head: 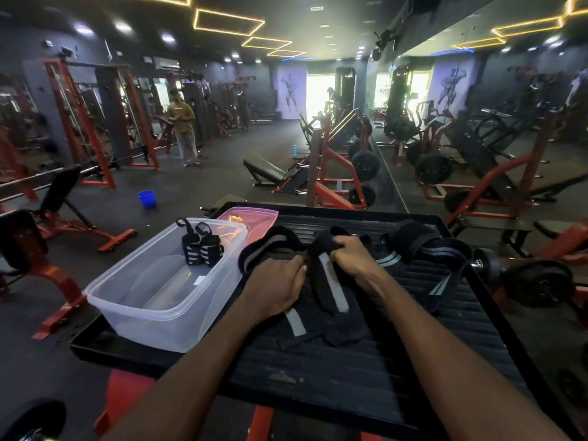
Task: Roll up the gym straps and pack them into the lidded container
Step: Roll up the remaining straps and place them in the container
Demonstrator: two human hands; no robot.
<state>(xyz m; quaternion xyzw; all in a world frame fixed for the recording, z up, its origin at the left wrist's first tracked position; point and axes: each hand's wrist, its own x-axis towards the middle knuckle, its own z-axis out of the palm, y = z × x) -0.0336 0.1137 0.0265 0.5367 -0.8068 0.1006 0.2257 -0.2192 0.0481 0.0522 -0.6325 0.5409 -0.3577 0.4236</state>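
Note:
A black gym strap with a grey stripe (331, 281) lies on the ribbed black platform (350, 370). My left hand (276, 288) rests on it with its fingertips pinching the fabric. My right hand (353, 256) grips the strap's upper end just to the right. A clear plastic container (159, 300) stands at the platform's left edge, with two rolled black-and-white straps (202, 246) upright in its far corner. Its pink lid (251, 219) lies behind it. More loose black straps with blue-grey stripes (423, 246) lie at the right.
The platform has a raised rim and sits on a red frame. A dumbbell (486, 265) and weight plates (541, 281) stand off its right edge. Benches and red machines fill the floor beyond, with a blue bucket (147, 198) and a person standing (183, 128) far left.

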